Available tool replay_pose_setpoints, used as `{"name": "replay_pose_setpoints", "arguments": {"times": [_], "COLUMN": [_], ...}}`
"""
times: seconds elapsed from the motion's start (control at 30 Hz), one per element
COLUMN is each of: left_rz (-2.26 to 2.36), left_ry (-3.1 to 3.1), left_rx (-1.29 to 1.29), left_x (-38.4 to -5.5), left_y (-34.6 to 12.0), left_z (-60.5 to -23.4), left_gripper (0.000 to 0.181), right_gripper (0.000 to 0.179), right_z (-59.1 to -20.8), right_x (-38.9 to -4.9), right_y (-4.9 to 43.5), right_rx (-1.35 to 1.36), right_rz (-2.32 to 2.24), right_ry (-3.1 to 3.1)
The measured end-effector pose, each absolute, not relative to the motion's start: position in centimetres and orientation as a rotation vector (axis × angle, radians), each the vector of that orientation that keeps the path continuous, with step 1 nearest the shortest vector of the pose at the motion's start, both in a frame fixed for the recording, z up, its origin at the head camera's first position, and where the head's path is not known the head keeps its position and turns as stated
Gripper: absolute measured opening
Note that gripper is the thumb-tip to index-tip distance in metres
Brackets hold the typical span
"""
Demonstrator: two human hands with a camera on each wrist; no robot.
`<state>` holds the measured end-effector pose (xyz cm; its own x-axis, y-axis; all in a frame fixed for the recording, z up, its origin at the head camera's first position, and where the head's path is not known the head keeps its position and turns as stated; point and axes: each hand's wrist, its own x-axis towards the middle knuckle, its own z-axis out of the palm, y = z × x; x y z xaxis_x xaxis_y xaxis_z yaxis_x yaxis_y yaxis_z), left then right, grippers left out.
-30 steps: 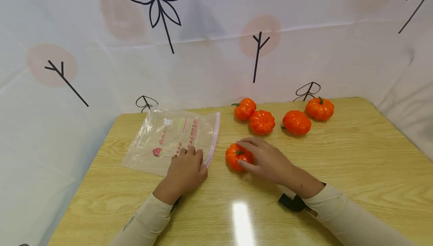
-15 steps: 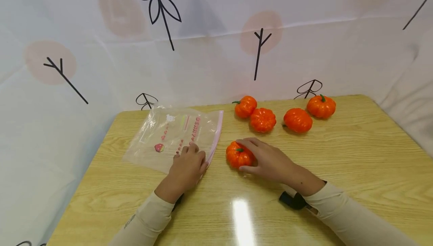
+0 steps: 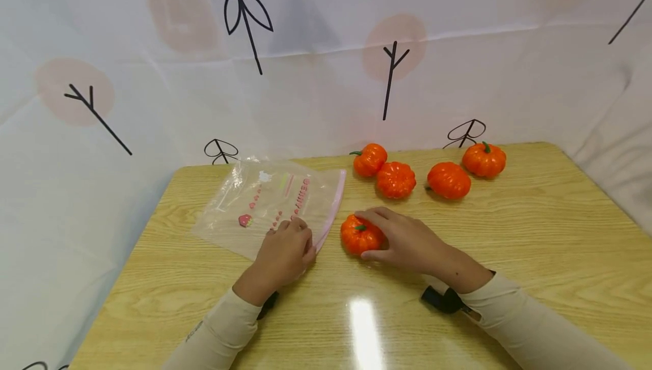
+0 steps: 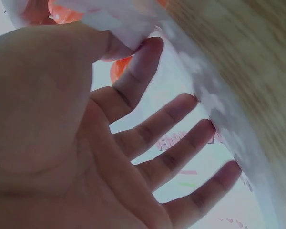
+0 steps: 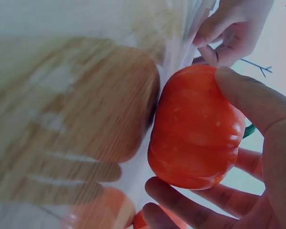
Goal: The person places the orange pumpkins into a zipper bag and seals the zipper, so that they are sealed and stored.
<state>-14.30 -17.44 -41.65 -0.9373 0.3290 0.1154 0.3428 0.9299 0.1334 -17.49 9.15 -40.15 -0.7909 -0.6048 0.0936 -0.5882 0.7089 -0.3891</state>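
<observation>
A clear plastic zip bag (image 3: 226, 211) with a pink zip strip and strawberry print lies flat on the wooden table. At its near right corner, my left hand (image 3: 286, 254) pinches the bag's edge; the left wrist view shows thumb and index finger meeting on the film, the other fingers (image 4: 195, 138) spread. To the right of the bag, my right hand (image 3: 412, 242) holds a small orange toy pumpkin (image 3: 360, 235) with a green stem, thumb on the near side and fingers on the far side. In the right wrist view the pumpkin (image 5: 195, 129) sits against the tabletop.
Several more orange pumpkins stand toward the back: one with its stem leftward (image 3: 370, 160), a ribbed one (image 3: 396, 180) beside it, and a pair farther right including a stem-up pumpkin (image 3: 484, 160). Behind the table (image 3: 535, 234) hangs a white printed cloth (image 3: 316, 98).
The bag has slid slightly to the right with my left hand, its pink strip now closer to the held pumpkin. My right fingers have settled closer around the pumpkin, which stays in place.
</observation>
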Motion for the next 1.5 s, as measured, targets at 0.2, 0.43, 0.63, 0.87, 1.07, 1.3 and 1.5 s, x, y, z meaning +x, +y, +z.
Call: {"name": "replay_pose_setpoints", "arguments": {"times": [0.2, 0.43, 0.63, 0.87, 1.07, 1.3, 1.5], "left_rz": [-0.301, -0.312, -0.326, -0.357, -0.385, -0.44, -0.501], "left_ry": [-2.994, -2.983, -2.945, -2.889, -2.869, -2.847, -2.879], "left_rx": [-0.547, -0.547, -0.549, -0.544, -0.529, -0.514, -0.462], "left_x": [-14.2, -14.1, -14.0, -14.0, -13.9, -13.7, -13.7], "left_y": [-17.1, -16.7, -16.4, -16.2, -15.9, -15.8, -15.7], "left_z": [-41.2, -41.1, -41.0, -41.1, -41.1, -41.0, -40.8], "left_gripper": [0.026, 0.023, 0.013, 0.012, 0.015, 0.012, 0.011], "right_gripper": [0.075, 0.076, 0.077, 0.076, 0.074, 0.073, 0.074], "right_z": [-39.8, -39.7, -39.8, -39.6, -39.6, -39.7, -39.6], "right_x": [-17.4, -17.4, -17.4, -17.4, -17.2, -16.8, -16.7], "right_y": [9.2, 9.1, 9.1, 9.0, 8.8, 8.5, 8.5], "right_rx": [-0.99, -1.0, -0.975, -0.9, -0.905, -0.973, -0.978], "right_rz": [-0.633, -0.676, -0.699, -0.751, -0.822, -0.87, -0.848], "right_ry": [2.869, 2.885, 2.92, 2.954, 2.956, 2.952, 2.929]}}
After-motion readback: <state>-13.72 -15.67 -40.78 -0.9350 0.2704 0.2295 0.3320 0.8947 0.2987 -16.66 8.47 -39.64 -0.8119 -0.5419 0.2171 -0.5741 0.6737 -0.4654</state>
